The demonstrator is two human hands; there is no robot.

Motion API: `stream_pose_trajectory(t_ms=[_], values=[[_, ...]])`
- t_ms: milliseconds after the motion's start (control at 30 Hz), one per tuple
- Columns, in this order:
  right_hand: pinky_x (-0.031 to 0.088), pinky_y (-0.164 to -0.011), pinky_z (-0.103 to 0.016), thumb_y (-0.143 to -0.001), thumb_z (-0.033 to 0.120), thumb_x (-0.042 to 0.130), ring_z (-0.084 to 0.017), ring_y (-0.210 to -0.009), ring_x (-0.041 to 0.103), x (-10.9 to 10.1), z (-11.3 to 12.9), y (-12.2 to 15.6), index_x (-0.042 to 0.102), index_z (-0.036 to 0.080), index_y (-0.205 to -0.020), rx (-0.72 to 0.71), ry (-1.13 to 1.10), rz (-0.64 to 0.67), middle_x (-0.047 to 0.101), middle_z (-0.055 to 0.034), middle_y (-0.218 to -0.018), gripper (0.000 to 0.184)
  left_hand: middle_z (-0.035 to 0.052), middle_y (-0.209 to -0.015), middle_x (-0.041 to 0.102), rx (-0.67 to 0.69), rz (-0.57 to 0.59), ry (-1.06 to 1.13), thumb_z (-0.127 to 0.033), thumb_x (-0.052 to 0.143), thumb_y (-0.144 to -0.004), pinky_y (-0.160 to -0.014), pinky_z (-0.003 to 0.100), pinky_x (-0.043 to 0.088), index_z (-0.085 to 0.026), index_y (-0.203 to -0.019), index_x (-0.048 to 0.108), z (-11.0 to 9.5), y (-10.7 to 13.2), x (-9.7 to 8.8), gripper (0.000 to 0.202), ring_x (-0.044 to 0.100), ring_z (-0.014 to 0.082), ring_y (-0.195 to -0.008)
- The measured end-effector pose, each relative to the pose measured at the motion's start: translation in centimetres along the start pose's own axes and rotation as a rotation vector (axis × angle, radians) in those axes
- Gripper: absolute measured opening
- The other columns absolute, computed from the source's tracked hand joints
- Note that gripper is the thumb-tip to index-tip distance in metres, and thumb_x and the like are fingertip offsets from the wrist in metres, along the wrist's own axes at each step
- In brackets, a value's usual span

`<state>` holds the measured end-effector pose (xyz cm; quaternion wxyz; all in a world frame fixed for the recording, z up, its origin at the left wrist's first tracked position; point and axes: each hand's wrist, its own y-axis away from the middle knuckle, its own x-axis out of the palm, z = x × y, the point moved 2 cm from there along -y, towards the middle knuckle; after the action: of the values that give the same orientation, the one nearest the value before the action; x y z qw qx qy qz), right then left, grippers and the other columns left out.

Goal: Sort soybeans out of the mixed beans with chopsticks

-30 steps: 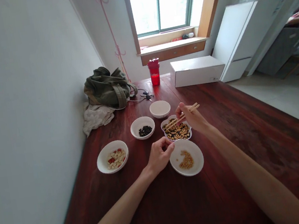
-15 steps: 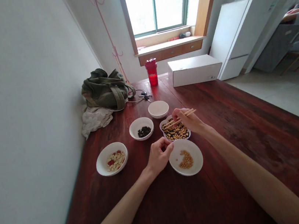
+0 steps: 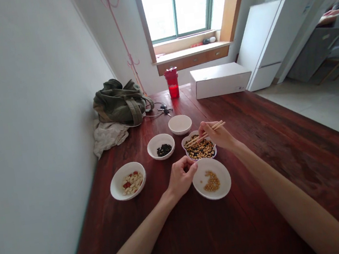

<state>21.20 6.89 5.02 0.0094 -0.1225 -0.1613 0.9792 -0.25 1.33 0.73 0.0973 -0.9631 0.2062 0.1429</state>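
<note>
My right hand (image 3: 218, 136) grips a pair of wooden chopsticks (image 3: 204, 134), whose tips reach into a bowl of mixed yellow and dark beans (image 3: 200, 150). My left hand (image 3: 181, 178) rests on the table in a loose fist beside that bowl, touching the rim of a white bowl (image 3: 211, 178) that holds a small pile of yellow beans. Whether the fist holds anything is hidden. Further left stand a white bowl with black beans (image 3: 161, 146) and a white bowl with pale and red pieces (image 3: 128, 180). An empty white bowl (image 3: 180, 124) sits behind.
The dark red wooden table (image 3: 257, 165) runs along a white wall on the left. At its far end lie a green bag (image 3: 120, 102) on a cloth, keys (image 3: 164, 110), a red cup (image 3: 172, 82) and a white box (image 3: 219, 80). A white fridge (image 3: 271, 41) stands beyond.
My right hand with the chopsticks dipped slightly toward the mixed bean bowl and came back up a little. My left hand has stayed in place.
</note>
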Motion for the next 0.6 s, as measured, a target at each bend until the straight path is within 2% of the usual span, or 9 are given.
stream_pose_trajectory(t_ms=[200,400,500,600], values=[[0.055,-0.052,-0.029,-0.084,0.076,0.059,-0.019,-0.051,0.068,-1.0,0.6,-0.1,0.065,0.019,-0.063,0.073,-0.193,-0.083,0.066,-0.0032,-0.058,0.061,0.0043,-0.078,0.069,0.002,0.006,-0.005,-0.039,0.062,-0.092,-0.062,0.023,0.042,-0.013,-0.083,0.067,-0.1,0.0,0.0,0.027,0.055,0.0132,-0.067],[0.058,-0.05,-0.03,-0.076,0.081,0.062,-0.019,-0.052,0.068,-2.6,2.1,-0.3,0.065,0.019,-0.059,0.074,-0.3,-0.175,0.065,-0.0045,-0.056,0.065,0.0029,-0.074,0.066,0.017,-0.007,-0.011,-0.038,0.063,-0.091,-0.061,0.023,0.041,-0.013,-0.081,0.067,-0.2,0.0,0.0,0.027,0.053,0.0124,-0.065],[0.057,-0.051,-0.029,-0.079,0.081,0.059,-0.02,-0.056,0.07,-1.7,3.8,0.1,0.066,0.019,-0.061,0.039,-0.306,-0.176,0.067,-0.0054,-0.06,0.064,0.0025,-0.074,0.066,0.03,-0.014,-0.016,-0.037,0.062,-0.092,-0.061,0.023,0.04,-0.013,-0.082,0.067,-0.2,0.1,0.1,0.026,0.052,0.0119,-0.064],[0.055,-0.055,-0.028,-0.086,0.078,0.053,-0.02,-0.059,0.071,1.3,6.4,0.8,0.067,0.02,-0.066,-0.007,-0.281,-0.134,0.068,-0.0046,-0.062,0.063,0.0016,-0.072,0.065,0.043,-0.023,-0.027,-0.035,0.062,-0.091,-0.06,0.023,0.039,-0.013,-0.082,0.067,-0.1,0.1,0.2,0.025,0.051,0.0114,-0.063]])
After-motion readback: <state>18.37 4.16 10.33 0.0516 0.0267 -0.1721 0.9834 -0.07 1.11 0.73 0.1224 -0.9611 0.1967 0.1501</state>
